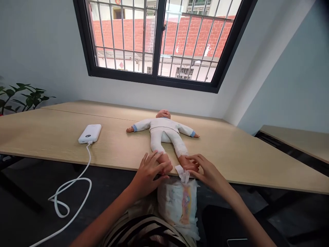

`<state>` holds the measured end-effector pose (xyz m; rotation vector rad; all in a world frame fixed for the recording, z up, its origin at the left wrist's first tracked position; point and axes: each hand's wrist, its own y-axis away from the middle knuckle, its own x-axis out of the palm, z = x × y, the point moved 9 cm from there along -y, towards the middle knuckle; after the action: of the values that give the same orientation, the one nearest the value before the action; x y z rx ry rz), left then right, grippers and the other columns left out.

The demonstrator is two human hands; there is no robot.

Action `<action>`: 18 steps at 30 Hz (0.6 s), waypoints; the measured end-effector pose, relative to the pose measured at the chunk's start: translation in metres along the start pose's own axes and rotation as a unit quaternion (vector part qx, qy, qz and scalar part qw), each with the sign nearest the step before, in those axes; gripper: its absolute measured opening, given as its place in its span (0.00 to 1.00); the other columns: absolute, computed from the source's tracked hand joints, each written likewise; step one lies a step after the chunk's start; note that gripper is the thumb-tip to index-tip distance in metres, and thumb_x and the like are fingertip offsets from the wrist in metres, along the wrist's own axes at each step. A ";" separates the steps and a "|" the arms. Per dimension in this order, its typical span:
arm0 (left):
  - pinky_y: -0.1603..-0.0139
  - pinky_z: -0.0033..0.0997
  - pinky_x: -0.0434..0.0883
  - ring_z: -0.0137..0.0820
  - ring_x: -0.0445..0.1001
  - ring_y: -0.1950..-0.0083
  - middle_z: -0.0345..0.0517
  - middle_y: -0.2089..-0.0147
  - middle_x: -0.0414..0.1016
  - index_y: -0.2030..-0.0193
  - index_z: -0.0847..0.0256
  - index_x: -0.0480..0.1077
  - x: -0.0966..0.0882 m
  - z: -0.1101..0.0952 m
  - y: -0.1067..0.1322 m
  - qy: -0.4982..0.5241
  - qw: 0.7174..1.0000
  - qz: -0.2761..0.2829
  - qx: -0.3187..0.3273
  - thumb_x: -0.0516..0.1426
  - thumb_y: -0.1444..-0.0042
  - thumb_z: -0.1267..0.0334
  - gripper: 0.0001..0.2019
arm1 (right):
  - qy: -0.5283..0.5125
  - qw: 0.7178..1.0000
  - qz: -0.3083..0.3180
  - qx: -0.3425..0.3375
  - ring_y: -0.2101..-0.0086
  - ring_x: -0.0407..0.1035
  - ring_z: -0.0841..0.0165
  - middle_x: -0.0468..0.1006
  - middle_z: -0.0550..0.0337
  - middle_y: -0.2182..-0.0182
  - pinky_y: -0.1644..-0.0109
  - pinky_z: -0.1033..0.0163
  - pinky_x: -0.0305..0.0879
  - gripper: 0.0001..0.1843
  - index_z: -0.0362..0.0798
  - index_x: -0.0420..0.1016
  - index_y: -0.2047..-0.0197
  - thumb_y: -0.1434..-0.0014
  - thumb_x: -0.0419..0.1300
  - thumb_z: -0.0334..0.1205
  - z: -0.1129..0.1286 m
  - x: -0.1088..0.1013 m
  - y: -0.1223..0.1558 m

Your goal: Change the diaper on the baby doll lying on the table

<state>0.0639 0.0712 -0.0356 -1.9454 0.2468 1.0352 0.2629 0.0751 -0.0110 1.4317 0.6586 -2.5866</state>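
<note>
Hands over table's front edge

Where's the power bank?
In the head view, the white power bank lies on the wooden table, left of the baby doll, with its white cable hanging over the table's edge.

The head camera looks from above the person's striped shirt, facing forward and down across the table, close over the left hand and right hand at 6 o'clock. The doll sits near centre, the window stands at 12 o'clock, and the view is rolled, with the table's edge dropping toward 4 o'clock.
</note>
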 end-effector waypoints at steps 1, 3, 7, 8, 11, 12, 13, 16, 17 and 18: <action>0.33 0.63 0.55 0.47 0.54 0.29 0.55 0.32 0.60 0.43 0.52 0.70 0.001 0.000 -0.001 0.006 1.000 -0.010 0.000 0.57 0.37 0.58 0.17 | -0.010 1.000 0.000 -0.015 0.54 0.71 0.62 0.73 0.52 0.53 0.51 0.56 0.70 0.17 0.51 0.71 0.48 0.39 0.61 0.46 0.003 0.003 0.002; 0.33 0.56 0.60 0.45 0.55 0.29 0.55 0.33 0.61 0.46 0.56 0.71 -0.001 0.004 -0.002 0.029 0.999 -0.024 0.004 0.56 0.37 0.63 0.13 | -0.046 0.998 0.006 -0.044 0.53 0.70 0.63 0.73 0.53 0.53 0.50 0.58 0.69 0.16 0.51 0.70 0.48 0.38 0.60 0.45 0.013 0.013 0.005; 0.36 0.43 0.67 0.40 0.59 0.30 0.55 0.34 0.62 0.45 0.57 0.69 -0.015 0.017 0.003 0.081 0.996 -0.022 0.012 0.56 0.37 0.66 0.14 | -0.134 0.989 0.009 -0.067 0.51 0.70 0.66 0.73 0.53 0.50 0.50 0.61 0.70 0.16 0.52 0.69 0.46 0.36 0.58 0.46 0.027 0.028 0.009; 0.36 0.42 0.67 0.39 0.61 0.32 0.55 0.35 0.63 0.45 0.58 0.69 -0.021 0.019 0.006 0.085 0.996 -0.029 0.010 0.56 0.37 0.67 0.14 | -0.143 0.988 -0.010 -0.053 0.54 0.71 0.66 0.74 0.53 0.52 0.52 0.62 0.71 0.16 0.50 0.70 0.49 0.37 0.58 0.48 0.023 0.025 0.011; 0.42 0.38 0.70 0.36 0.69 0.41 0.53 0.44 0.70 0.48 0.59 0.70 -0.043 0.014 0.018 0.085 0.993 -0.081 0.002 0.56 0.38 0.70 0.12 | -0.098 0.993 -0.044 0.054 0.71 0.69 0.68 0.75 0.57 0.72 0.67 0.65 0.67 0.20 0.47 0.71 0.68 0.39 0.57 0.56 -0.008 0.007 0.024; 0.45 0.35 0.71 0.34 0.71 0.45 0.51 0.49 0.73 0.51 0.59 0.70 -0.049 0.009 0.022 0.091 0.990 -0.103 0.002 0.56 0.38 0.71 0.10 | -0.064 0.993 -0.017 0.098 0.76 0.66 0.70 0.72 0.59 0.78 0.72 0.65 0.63 0.24 0.47 0.69 0.74 0.39 0.56 0.59 -0.022 0.006 0.031; 0.49 0.32 0.72 0.32 0.73 0.51 0.48 0.55 0.74 0.54 0.59 0.70 -0.054 0.002 0.027 0.102 0.987 -0.121 0.003 0.56 0.39 0.71 0.08 | -0.029 0.990 0.035 0.134 0.78 0.65 0.70 0.71 0.59 0.81 0.74 0.65 0.60 0.26 0.47 0.68 0.77 0.39 0.55 0.61 -0.034 0.009 0.040; 0.60 0.28 0.70 0.29 0.69 0.64 0.42 0.68 0.71 0.63 0.60 0.69 -0.051 -0.024 0.037 0.127 0.985 -0.115 0.031 0.56 0.39 0.71 0.03 | 0.025 0.968 0.171 0.183 0.74 0.70 0.65 0.78 0.54 0.75 0.71 0.64 0.62 0.26 0.47 0.76 0.74 0.44 0.59 0.63 -0.058 0.031 0.067; 0.62 0.28 0.68 0.29 0.68 0.66 0.42 0.71 0.70 0.65 0.60 0.69 -0.046 -0.030 0.040 0.125 0.987 -0.094 0.040 0.56 0.39 0.70 0.04 | 0.017 0.965 0.190 0.179 0.71 0.72 0.63 0.80 0.54 0.72 0.68 0.63 0.64 0.25 0.47 0.78 0.70 0.46 0.61 0.63 -0.059 0.040 0.072; 0.63 0.28 0.67 0.29 0.66 0.67 0.41 0.72 0.70 0.67 0.60 0.69 -0.039 -0.034 0.041 0.122 0.989 -0.067 0.040 0.55 0.38 0.69 0.05 | -0.005 0.966 0.196 0.168 0.69 0.73 0.61 0.80 0.54 0.69 0.66 0.62 0.66 0.24 0.47 0.80 0.67 0.47 0.62 0.62 -0.057 0.049 0.074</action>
<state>0.0370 0.0121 -0.0236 -1.9858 0.2850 0.6889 0.3025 0.0386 -0.1018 1.4520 -0.0758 -2.4551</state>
